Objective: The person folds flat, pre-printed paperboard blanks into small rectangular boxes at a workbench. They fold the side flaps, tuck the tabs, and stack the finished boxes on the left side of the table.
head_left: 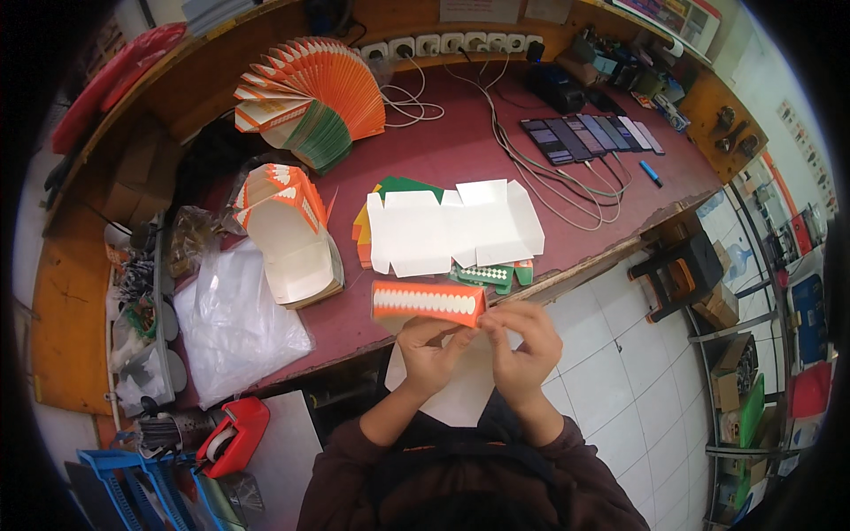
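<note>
Dark red worktop [496,142] fills the upper picture, with a white tiled floor [620,372] at four o'clock. Both hands work just off the bench's near edge: the left hand [427,352] pinches the underside of an orange-and-white carton blank [428,302], while the right hand [522,345] closes its fingertips on the blank's right end, so both grasp the same piece. Its white panel hangs down between the wrists. Folding it well would, I judge, mean keeping thumbs along the crease and pressing evenly so the toothed orange strip stays square. At twelve o'clock from the hands a flat white blank [452,226] lies open on green and orange ones; at ten o'clock sits a stack of folded cartons [288,234], and beyond it a fanned stack of orange blanks [310,93]. A clear plastic bag [235,323] lies at nine o'clock, a red tape dispenser [232,435] at eight. Cables [531,159] and a row of phones [589,134] crowd one o'clock; free room lies mostly over the floor.
</note>
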The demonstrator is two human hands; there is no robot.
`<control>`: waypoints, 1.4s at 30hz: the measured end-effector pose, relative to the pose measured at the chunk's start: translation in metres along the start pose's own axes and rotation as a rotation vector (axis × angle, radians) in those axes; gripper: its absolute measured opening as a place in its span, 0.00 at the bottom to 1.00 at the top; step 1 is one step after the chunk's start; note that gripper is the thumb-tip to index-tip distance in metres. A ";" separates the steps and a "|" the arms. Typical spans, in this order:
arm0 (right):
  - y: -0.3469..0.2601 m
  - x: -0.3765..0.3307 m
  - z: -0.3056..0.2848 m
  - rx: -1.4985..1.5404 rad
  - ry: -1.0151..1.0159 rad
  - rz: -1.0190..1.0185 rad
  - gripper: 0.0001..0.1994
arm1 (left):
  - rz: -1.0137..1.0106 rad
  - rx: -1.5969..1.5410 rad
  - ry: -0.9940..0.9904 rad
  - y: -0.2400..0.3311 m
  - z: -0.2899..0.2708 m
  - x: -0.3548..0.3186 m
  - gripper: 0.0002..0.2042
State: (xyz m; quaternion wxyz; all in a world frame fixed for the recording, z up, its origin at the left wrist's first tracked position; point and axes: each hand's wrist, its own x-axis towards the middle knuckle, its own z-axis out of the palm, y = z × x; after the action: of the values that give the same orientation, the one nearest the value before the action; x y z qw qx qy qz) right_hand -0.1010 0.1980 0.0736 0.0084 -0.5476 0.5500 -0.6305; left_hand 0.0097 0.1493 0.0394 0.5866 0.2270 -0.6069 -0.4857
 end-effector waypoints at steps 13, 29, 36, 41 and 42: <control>0.009 0.020 -0.016 0.241 -0.358 0.232 0.08 | 0.001 -0.002 -0.036 0.002 -0.010 0.009 0.04; 0.004 -0.011 0.013 0.049 0.035 0.036 0.05 | 0.001 -0.094 -0.104 0.003 -0.010 0.014 0.08; 0.008 -0.004 -0.001 0.024 -0.178 -0.163 0.08 | -0.077 -0.090 -0.081 0.001 -0.021 0.010 0.09; 0.014 -0.002 -0.007 0.244 -0.200 -0.022 0.08 | 0.038 0.009 -0.065 -0.001 -0.015 0.007 0.07; 0.014 -0.003 -0.008 0.237 -0.198 -0.024 0.07 | 0.044 0.018 -0.061 0.000 -0.014 0.007 0.06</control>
State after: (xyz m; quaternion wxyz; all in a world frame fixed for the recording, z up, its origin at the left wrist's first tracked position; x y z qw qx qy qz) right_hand -0.1134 0.1997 0.0630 0.1196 -0.6090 0.4617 -0.6338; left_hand 0.0216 0.1386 0.0402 0.5761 0.2041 -0.6339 -0.4739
